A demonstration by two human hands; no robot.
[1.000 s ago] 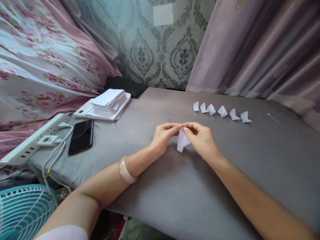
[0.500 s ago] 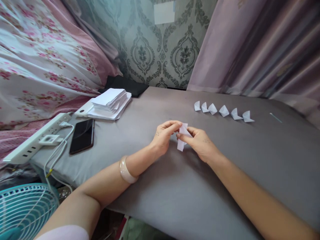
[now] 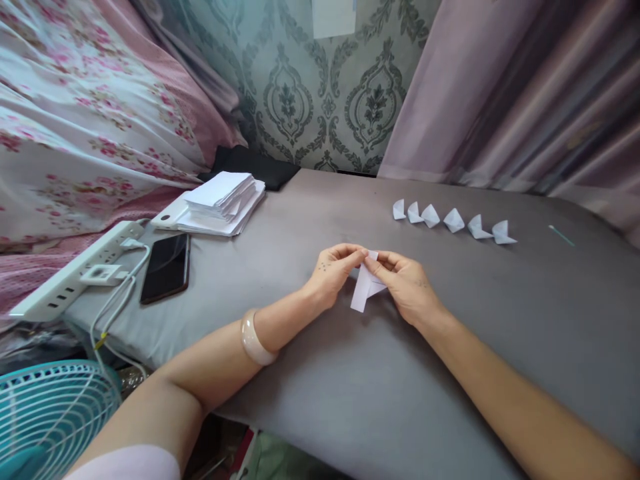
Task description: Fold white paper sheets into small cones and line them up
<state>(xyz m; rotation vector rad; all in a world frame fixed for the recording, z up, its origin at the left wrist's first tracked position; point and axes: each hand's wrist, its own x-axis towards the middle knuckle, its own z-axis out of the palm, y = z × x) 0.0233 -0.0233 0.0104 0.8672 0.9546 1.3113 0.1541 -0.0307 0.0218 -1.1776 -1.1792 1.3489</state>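
Between both hands, above the grey-covered surface (image 3: 300, 353), is a small folded piece of white paper (image 3: 361, 291). A strip of it hangs down toward me, and a pointed flap juts out to the right. My left hand (image 3: 336, 272) pinches its upper left part between thumb and fingers. From the other side my right hand (image 3: 406, 283) grips it, thumb on top; the fingers beneath are partly hidden. Both thumbs nearly meet at the paper's top. Beyond my right hand stands a row of several folded white paper shapes (image 3: 454, 221).
At the left lie a stack of white paper (image 3: 220, 193), a black phone (image 3: 166, 268) and a white power strip (image 3: 83, 270) with cables. A teal fan (image 3: 55, 413) stands below the left edge. A thin cotton swab (image 3: 562, 235) lies far right.
My right thumb has moved up to the paper's top, close to the left thumb. The paper has turned slightly, its strip now slanting down-left. The view has shifted a little.
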